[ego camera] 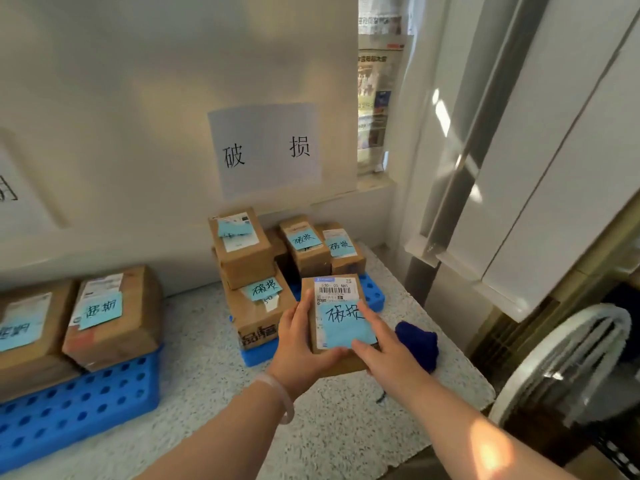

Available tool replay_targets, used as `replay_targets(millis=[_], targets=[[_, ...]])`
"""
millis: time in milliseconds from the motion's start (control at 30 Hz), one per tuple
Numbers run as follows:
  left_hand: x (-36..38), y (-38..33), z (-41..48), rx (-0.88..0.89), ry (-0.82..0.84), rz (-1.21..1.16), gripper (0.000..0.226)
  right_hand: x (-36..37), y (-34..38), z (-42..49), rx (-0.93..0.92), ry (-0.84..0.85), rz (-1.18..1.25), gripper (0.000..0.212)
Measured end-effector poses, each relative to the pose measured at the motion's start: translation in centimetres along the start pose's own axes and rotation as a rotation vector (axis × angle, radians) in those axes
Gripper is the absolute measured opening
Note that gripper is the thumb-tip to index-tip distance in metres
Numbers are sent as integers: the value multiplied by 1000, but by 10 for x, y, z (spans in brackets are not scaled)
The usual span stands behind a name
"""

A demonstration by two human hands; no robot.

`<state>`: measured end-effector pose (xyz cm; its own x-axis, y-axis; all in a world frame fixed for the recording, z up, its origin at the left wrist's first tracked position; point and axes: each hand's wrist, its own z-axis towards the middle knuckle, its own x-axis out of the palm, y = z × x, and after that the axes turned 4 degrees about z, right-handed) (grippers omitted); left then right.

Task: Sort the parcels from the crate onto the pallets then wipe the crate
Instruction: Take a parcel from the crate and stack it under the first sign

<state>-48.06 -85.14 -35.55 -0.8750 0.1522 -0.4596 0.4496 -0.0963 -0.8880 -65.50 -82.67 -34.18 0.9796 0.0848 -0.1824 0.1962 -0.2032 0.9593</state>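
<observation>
Your left hand (300, 348), right hand (385, 355) grip small brown cardboard parcel (337, 317). Keep it level; lower onto bare corner of blue perforated plastic pallet (372, 295), beside stacked boxes.

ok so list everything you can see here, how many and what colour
held parcel: one, brown with blue note, in front of the right pallet
stacked parcels: at least four, brown with blue notes, on the right pallet
right pallet: one, blue, below the wall sign
left parcels: at least two, brown with blue notes, on the left pallet
left pallet: one, blue, far left
wall sign: one, white with black characters, on the wall
cloth: one, dark blue, right of the held parcel
fan: one, white, far right
bracelet: one, pale, left wrist
left hand: grips the held parcel's left edge
right hand: holds its right edge
</observation>
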Motion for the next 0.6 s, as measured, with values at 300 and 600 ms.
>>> replay_targets(millis=[300,600], targets=[[-17,15,43,-55,-54,-14,105,10,12,60,-45,13,-94,64],[-7,-8,129,-120,-96,67,107,-28,28,146,-84,20,-45,62]])
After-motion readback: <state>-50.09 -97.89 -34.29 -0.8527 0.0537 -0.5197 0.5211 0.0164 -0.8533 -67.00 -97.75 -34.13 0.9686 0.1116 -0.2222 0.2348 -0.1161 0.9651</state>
